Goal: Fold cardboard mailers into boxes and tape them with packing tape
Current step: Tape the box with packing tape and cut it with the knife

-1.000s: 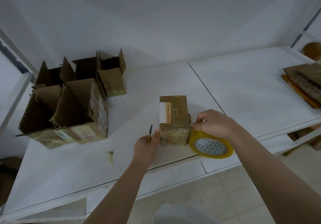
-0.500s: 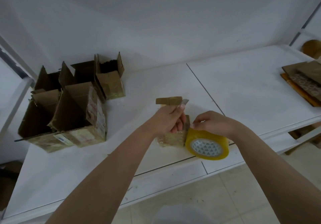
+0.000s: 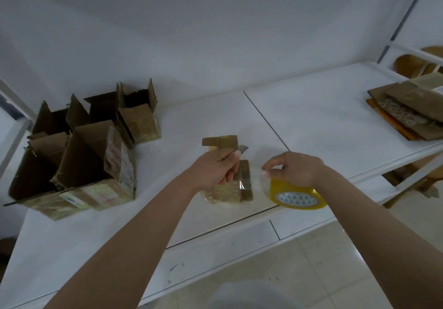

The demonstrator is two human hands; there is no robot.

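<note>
1. Our left hand is curled round a knife, its blade poking out past the thumb, right over the small box that sits near the front edge of the table. If the blade runs deep, we judge it could score the cardboard, not just the tape.
2. Our right hand pinches the loose tape end and holds the tape roll at the front edge, just beside the box. The blade is close to those fingers, so a slip could nick them.
3. The roll overhangs the edge; a loosened grip could drop it to the floor.
4. The freed tape could fold back and stick to itself.
5. The open boxes stand well apart, toward the left edge.
</note>
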